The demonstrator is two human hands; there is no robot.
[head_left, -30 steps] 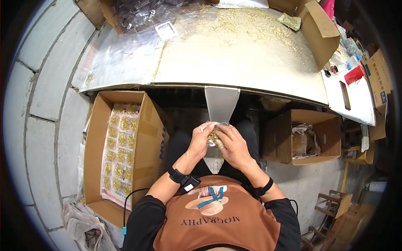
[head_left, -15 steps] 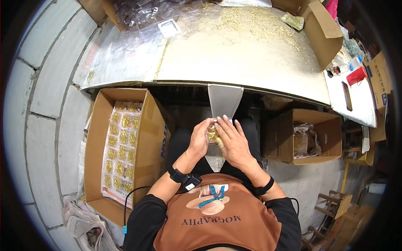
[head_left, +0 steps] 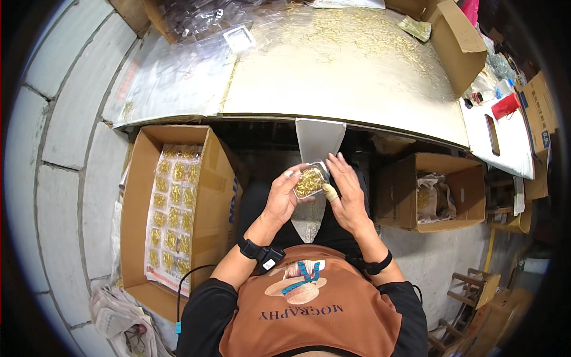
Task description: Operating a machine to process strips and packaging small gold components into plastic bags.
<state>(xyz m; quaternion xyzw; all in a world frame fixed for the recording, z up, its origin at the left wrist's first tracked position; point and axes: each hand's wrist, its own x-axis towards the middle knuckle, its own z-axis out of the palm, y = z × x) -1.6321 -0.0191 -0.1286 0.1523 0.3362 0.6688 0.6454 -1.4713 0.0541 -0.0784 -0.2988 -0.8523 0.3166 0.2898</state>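
Over my lap, my left hand (head_left: 282, 197) grips a small clear plastic box (head_left: 310, 181) filled with thin gold-coloured metal pieces, too small to name. The box tilts so that its contents show. To its right is my right hand (head_left: 350, 199), with the fingers stretched out and apart. A pale yellow cover (head_left: 329, 191) sits on the right thumb, close to the box's right edge; whether it touches is unclear. Beyond the box, a grey metal chute (head_left: 321, 143) hangs from the table's front edge.
The white worktable (head_left: 333, 77) carries scattered gold pieces, clear plastic packs (head_left: 202, 24) and an empty clear tray (head_left: 239, 39). At left stands a carton (head_left: 223, 196) with rows of filled packs (head_left: 174, 208). Another carton (head_left: 392, 193) sits at right. A phone (head_left: 492, 135) lies far right.
My right hand has moved off the box top toward the right, its fingers spreading. The box has come into fuller view, still in my left hand.
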